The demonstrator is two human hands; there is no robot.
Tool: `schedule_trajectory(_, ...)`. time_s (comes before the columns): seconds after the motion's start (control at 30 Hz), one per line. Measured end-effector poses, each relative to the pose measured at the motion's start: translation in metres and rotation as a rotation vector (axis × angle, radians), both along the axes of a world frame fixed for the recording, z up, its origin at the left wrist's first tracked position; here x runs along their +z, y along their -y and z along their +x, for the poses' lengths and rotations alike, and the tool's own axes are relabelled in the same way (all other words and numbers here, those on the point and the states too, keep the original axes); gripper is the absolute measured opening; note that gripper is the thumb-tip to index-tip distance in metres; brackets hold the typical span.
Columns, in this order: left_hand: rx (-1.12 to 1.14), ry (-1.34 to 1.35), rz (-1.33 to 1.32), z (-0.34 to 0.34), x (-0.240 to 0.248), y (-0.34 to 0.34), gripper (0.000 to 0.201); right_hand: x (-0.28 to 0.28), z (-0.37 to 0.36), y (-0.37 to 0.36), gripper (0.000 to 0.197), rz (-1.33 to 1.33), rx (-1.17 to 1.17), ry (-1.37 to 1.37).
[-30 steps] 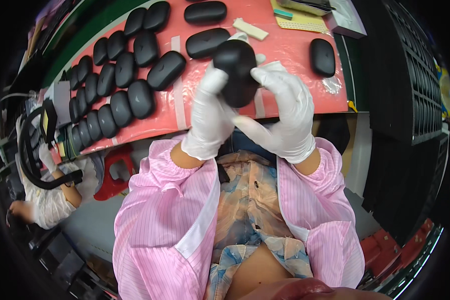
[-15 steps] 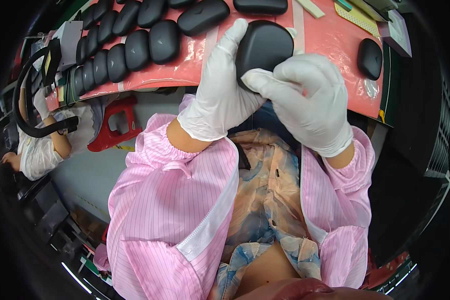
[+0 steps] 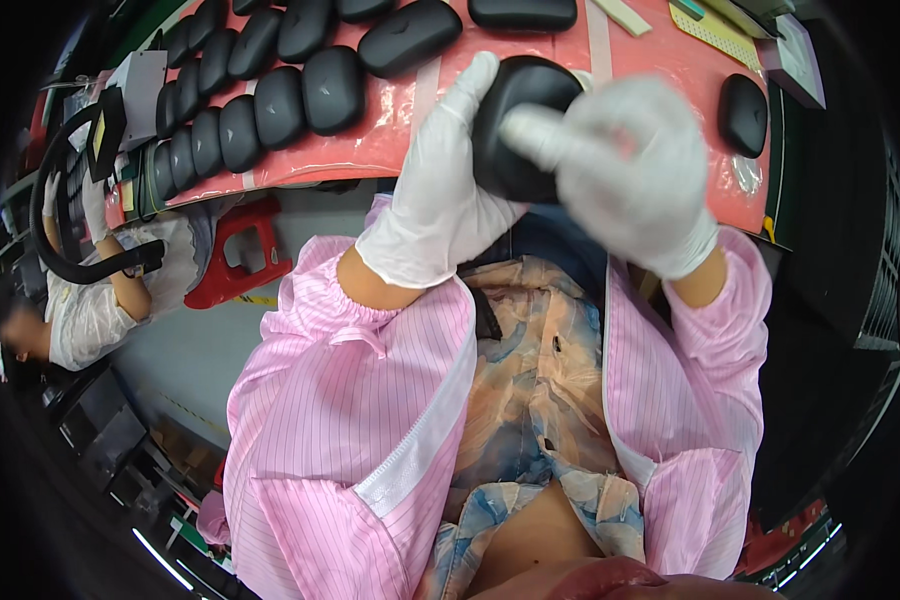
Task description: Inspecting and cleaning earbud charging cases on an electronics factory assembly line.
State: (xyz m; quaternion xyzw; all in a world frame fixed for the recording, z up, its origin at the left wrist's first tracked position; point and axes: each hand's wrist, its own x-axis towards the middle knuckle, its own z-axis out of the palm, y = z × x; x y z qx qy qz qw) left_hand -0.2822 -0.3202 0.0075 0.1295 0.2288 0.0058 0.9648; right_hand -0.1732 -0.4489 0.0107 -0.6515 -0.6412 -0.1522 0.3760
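A smooth black rounded case is in my left hand, which wears a white glove. The left thumb lies along the case's left edge, and the other fingers are hidden beneath it. My white-gloved right hand hovers over the right side of the case, smeared by motion. One of its digits reaches across the case's face; whether it touches the surface I cannot tell. Beyond my hands, similar black cases stand in rows on the pink-covered table.
A lone black case lies at the right. A yellow perforated strip and a white box sit at the far right. At left are a black curved tube, a red stool and another person.
My right hand has shifted right and slightly up over the case, and its fingers are now blurred. My left hand keeps its hold, and the case sits slightly lower.
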Motion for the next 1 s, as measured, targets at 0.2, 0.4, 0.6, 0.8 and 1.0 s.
schedule_trajectory(0.2, -0.071, 0.233, -0.05, 0.005, 0.001, -0.012, 0.07, -0.011, -0.019, 0.035, 0.044, -0.077, 0.107, -0.226)
schedule_trajectory(0.4, -0.069, 0.239, -0.039, 0.01, 0.007, -0.005, 0.068, -0.001, 0.017, 0.016, 0.033, 0.279, -0.204, -0.225)
schedule_trajectory(0.6, 0.028, 0.166, 0.078, 0.011, -0.001, -0.006, 0.068, -0.023, -0.027, 0.02, 0.043, 0.009, 0.087, -0.127)
schedule_trajectory(0.8, -0.021, 0.345, 0.005, 0.013, 0.002, -0.01, 0.068, -0.033, -0.019, 0.049, 0.046, 0.029, -0.459, -0.176)
schedule_trajectory(1.0, 0.026, 0.308, 0.926, 0.023, 0.003, 0.021, 0.07, -0.02, -0.035, 0.031, 0.072, 0.007, -0.331, -0.626)
